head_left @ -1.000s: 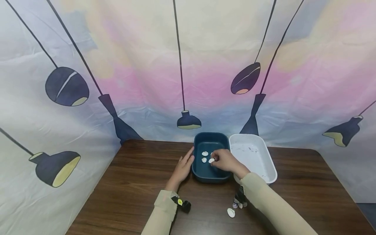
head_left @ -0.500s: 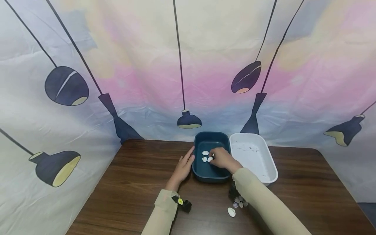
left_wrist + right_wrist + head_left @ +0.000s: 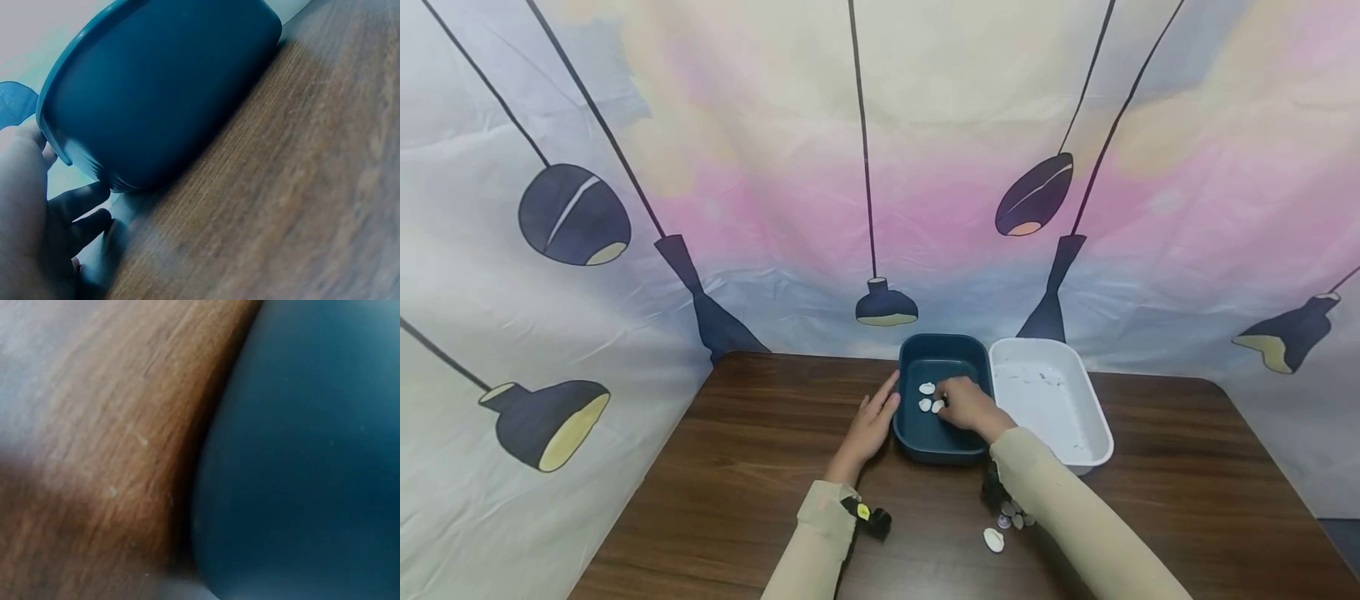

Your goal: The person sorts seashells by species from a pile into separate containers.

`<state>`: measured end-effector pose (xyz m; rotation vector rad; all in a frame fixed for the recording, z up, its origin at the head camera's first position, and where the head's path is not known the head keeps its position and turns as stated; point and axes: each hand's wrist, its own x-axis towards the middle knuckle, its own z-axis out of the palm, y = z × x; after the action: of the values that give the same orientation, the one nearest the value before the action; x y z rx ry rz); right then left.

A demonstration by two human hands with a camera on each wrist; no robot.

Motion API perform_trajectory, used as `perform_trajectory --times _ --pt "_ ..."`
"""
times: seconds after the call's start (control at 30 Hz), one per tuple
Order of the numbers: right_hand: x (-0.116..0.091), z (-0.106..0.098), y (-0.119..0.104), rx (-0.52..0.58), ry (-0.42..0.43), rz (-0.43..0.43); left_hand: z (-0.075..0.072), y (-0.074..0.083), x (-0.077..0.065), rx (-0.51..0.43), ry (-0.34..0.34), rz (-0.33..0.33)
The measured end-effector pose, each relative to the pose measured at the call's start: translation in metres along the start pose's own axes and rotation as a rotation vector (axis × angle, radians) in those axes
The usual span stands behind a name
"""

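In the head view, my right hand reaches into a dark teal tray. Its curled fingers pinch a small white shell, partly covered by the fingertips. Two more white shells, one farther back and one to the left, lie on the tray floor close by. My left hand rests against the tray's left side with fingers extended. In the left wrist view, that hand touches the tray's rim and outer wall. The right wrist view shows only the tray's outer wall and the table.
A white tray with small dark specks inside stands against the teal tray's right side. On the brown wooden table lie a single white shell and a cluster of greyish shells, partly hidden by the right sleeve. A painted cloth hangs behind.
My right hand has shifted slightly left inside the teal tray, bringing the pinched shell closer to the left one. The left hand keeps its place on the tray's side.
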<state>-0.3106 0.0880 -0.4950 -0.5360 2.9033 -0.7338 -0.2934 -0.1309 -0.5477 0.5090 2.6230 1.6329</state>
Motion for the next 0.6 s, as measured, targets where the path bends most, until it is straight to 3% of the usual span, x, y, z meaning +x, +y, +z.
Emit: perform_trajectory --times 0.2,0.4,0.6 --pt "-0.003 -0.005 -0.005 -0.005 0.013 -0.009 -0.001 0.002 0.001 -0.002 -0.006 0.005" --pt "-0.013 -0.011 -0.010 -0.010 0.028 -0.077 -0.001 0.002 0.000 0.000 -0.004 -0.004" --pt "-0.029 -0.020 -0.010 0.076 0.098 -0.153 -0.002 0.000 -0.001 0.002 -0.005 -0.007"
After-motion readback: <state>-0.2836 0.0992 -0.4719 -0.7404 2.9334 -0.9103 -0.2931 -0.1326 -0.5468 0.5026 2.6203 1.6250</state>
